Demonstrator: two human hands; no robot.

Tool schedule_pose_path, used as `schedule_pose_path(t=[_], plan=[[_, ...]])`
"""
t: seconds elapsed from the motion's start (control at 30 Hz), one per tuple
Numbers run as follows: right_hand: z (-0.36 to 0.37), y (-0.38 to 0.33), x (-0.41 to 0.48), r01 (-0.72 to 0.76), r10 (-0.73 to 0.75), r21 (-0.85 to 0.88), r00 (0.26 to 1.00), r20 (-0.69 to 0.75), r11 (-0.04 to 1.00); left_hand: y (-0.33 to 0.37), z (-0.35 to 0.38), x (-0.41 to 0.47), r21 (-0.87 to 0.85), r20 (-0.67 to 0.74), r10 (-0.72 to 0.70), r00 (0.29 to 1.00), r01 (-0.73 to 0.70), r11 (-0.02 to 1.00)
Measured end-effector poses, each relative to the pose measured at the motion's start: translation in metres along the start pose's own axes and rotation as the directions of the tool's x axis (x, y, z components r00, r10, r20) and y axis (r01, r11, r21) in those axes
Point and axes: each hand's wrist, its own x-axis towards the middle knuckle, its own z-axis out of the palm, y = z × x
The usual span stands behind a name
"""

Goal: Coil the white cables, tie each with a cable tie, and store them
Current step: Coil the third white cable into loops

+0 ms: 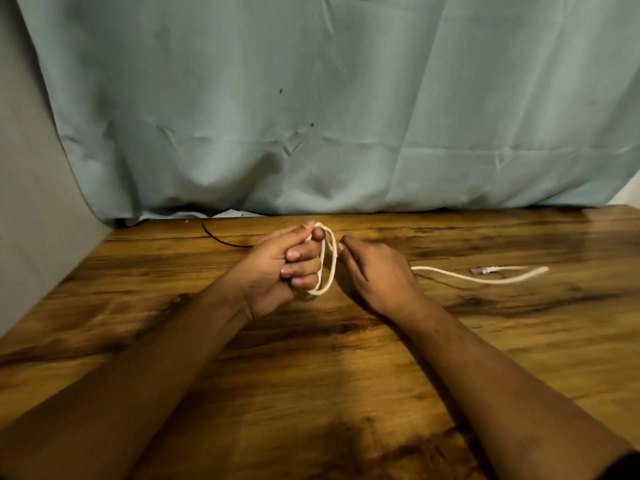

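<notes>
over the wooden table the left hand curls its fingers through loops of the white cable, gripping the coil, and the right hand just beside it pinches a strand at the coil's edge. the loose tail runs from under the right hand out to its right along the table. beyond the left hand a thin black cable tie lies by the curtain.

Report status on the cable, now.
Left hand grips white cable loops. Right hand pinches the cable beside them. Tail loose on table. Black cable tie behind, untouched. Nothing blocking.
</notes>
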Motion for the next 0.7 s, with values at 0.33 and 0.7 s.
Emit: schedule_pose_path(t=[0.33,0.7], plan=[[0.010,-0.036,-0.005,0.280,-0.228,-0.205,0.942,0.245,0.938,0.019,-0.033,0.011,-0.175,-0.309,0.056,0.949,-0.115,0.978],[-0.017,-0.056,-0.006,0.413,-0.385,-0.109,0.899,0.207,0.904,0.020,-0.041,0.016,0.020,-0.506,0.125,0.853,-0.133,0.991]])
